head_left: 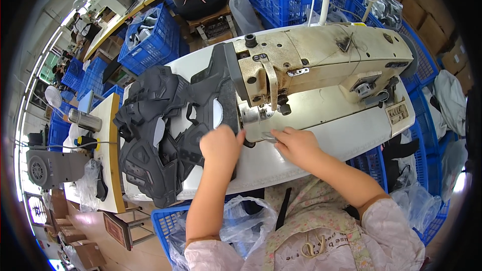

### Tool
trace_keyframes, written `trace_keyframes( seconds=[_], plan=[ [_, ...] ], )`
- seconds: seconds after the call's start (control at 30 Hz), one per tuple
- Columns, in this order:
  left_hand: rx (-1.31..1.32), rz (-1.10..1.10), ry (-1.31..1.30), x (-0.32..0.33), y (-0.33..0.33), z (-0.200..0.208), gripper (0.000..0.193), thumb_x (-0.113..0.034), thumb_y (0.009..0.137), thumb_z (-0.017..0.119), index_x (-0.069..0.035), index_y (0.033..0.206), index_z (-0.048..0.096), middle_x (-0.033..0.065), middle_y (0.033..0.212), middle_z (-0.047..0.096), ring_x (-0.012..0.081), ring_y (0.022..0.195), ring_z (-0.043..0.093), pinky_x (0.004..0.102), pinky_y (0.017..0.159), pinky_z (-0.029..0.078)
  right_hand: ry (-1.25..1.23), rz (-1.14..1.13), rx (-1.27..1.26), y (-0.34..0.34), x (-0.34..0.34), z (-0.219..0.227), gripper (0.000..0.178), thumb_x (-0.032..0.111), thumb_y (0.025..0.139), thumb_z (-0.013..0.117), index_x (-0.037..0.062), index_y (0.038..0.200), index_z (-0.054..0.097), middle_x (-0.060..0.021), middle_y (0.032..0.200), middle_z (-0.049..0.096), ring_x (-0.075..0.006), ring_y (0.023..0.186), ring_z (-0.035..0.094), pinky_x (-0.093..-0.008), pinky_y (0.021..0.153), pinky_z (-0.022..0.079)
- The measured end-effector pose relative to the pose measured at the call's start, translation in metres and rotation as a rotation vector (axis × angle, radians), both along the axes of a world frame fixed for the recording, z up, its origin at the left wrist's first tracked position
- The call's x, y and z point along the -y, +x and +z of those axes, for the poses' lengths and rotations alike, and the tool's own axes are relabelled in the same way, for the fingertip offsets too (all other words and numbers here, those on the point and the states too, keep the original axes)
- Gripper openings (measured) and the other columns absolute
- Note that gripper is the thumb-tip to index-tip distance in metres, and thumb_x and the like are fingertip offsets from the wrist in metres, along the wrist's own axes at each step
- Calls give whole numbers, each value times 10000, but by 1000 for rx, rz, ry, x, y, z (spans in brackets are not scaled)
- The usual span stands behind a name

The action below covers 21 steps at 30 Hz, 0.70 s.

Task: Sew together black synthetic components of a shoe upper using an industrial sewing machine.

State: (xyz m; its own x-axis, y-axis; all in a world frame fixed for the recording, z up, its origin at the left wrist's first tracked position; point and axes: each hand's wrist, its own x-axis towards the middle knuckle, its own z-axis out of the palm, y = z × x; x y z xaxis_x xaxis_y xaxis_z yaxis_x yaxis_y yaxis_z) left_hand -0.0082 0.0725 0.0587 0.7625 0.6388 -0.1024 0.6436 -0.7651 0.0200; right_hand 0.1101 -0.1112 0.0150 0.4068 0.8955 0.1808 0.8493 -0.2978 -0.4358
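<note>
Several matte-black, panelled fabric pieces (190, 140), white-patched, centre-left; left fingers (218, 137) curled, hold indeterminable; right fingers (286, 137) pinching grey metal tool (269, 136).

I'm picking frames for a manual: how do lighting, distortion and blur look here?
Head view: black vignetting fills the corners, and the row of white, tube-like lights bends along the left rim; head view: the cream metal machine bed glows brightly beneath the machine's arm, source unseen; head view: the bare left grip looks slightly blurred.
</note>
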Motion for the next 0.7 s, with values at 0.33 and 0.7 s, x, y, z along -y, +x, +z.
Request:
trace_keyframes(
  seconds=[0.33, 0.7],
  plan=[
    [387, 117, -130, -72, 42, -16, 248, -171, 850, 482, 29, 933, 603, 291, 975, 641, 470, 947, 603, 545, 835, 467, 339, -34, -347, -2, 16, -19, 390, 210, 873, 691, 133, 1253, 642, -46, 829, 615, -179, 623, 618, -305, 570, 500],
    [829, -68, -652, 35, -139, 116, 636, 78, 838, 466, 54, 1463, 351, 177, 1406, 506, 218, 1325, 455, 313, 1098, 321, 627, 382, -567, -33, 19, 95, 457, 121, 849, 736, 86, 1289, 619, -56, 883, 649, -118, 620, 568, -248, 560, 483]
  ],
)
